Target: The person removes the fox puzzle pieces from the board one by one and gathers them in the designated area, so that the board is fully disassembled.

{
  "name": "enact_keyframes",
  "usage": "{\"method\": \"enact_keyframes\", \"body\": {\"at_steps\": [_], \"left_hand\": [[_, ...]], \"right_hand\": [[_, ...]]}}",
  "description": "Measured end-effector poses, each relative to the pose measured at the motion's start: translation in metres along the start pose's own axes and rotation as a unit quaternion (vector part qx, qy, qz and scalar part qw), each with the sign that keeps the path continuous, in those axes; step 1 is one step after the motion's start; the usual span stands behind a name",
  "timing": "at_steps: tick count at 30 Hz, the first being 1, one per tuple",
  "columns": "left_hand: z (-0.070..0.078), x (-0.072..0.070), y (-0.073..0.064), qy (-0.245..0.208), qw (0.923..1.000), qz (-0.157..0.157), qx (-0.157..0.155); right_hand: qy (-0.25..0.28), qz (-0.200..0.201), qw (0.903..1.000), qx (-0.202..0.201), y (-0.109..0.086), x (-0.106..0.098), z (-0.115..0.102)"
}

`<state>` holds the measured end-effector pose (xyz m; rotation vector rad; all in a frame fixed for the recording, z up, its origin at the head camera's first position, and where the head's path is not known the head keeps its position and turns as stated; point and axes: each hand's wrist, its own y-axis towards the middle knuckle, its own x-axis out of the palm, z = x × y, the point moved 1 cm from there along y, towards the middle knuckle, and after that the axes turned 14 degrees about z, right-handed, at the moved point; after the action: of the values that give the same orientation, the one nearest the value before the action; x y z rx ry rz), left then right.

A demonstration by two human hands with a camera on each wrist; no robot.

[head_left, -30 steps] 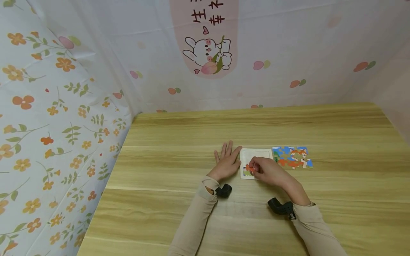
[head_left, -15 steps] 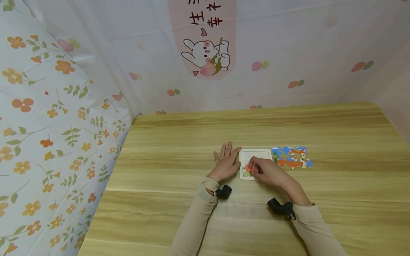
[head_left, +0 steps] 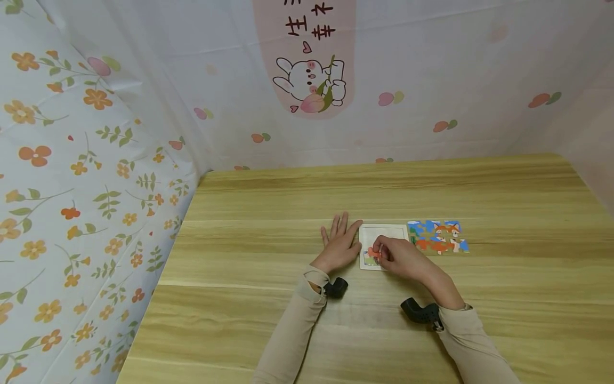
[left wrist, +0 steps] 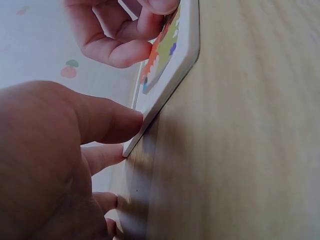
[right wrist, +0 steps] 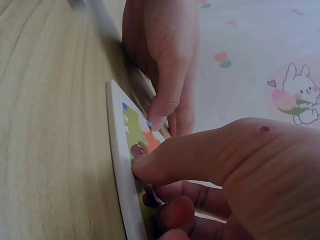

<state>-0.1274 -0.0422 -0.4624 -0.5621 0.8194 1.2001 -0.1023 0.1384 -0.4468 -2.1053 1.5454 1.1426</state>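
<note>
A white puzzle tray (head_left: 371,231) lies on the table with brightly printed puzzle pieces (head_left: 369,259) along its front-left part. My left hand (head_left: 338,252) rests flat on the table, fingers spread, its thumb and index finger touching the tray's left edge (left wrist: 170,82). Over the tray, my right hand (head_left: 404,258) has its fingers curled and pinches a puzzle piece (right wrist: 137,149) low against the tray; the thumb covers much of it. In the right wrist view, green, orange and dark printed parts show around the thumb.
To the right of the tray, nearly touching it, lies a group of puzzle pieces (head_left: 437,234) with a fox picture. Black wrist cameras (head_left: 337,288) sit on both forearms. A printed cloth (head_left: 216,69) hangs behind the table (head_left: 240,240).
Both hands keep nearly the same places. My right fingers stay at the piece over the tray, with only slight shifts.
</note>
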Motion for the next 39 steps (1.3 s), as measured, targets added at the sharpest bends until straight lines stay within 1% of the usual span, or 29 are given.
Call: {"method": "enact_keyframes", "body": {"at_steps": [4, 12, 18, 25, 32, 39], "left_hand": [[-0.0009, 0.0011, 0.0003, 0.001, 1.0000, 0.001, -0.001], [0.0003, 0.0003, 0.0012, 0.005, 1.0000, 0.001, -0.005], [-0.0005, 0.0016, 0.0019, 0.003, 1.0000, 0.003, -0.007], [-0.0005, 0.0013, 0.0014, -0.002, 1.0000, -0.001, -0.009], [-0.0004, 0.0012, 0.0014, -0.004, 1.0000, 0.001, -0.008], [-0.0003, 0.0017, 0.0021, 0.000, 1.0000, 0.000, -0.008]], "right_hand": [[0.006, -0.010, 0.9999, 0.007, -0.0008, -0.0014, 0.0008], [0.012, -0.018, 0.9998, 0.002, -0.0018, -0.0024, 0.0030], [0.024, -0.008, 0.9996, 0.012, -0.0013, -0.0017, 0.0026], [0.007, 0.020, 0.9998, -0.002, 0.0018, 0.0001, 0.0021], [0.024, 0.013, 0.9994, 0.020, 0.0031, -0.0009, -0.0007], [0.018, 0.029, 0.9994, 0.008, 0.0028, 0.0009, -0.0003]]}}
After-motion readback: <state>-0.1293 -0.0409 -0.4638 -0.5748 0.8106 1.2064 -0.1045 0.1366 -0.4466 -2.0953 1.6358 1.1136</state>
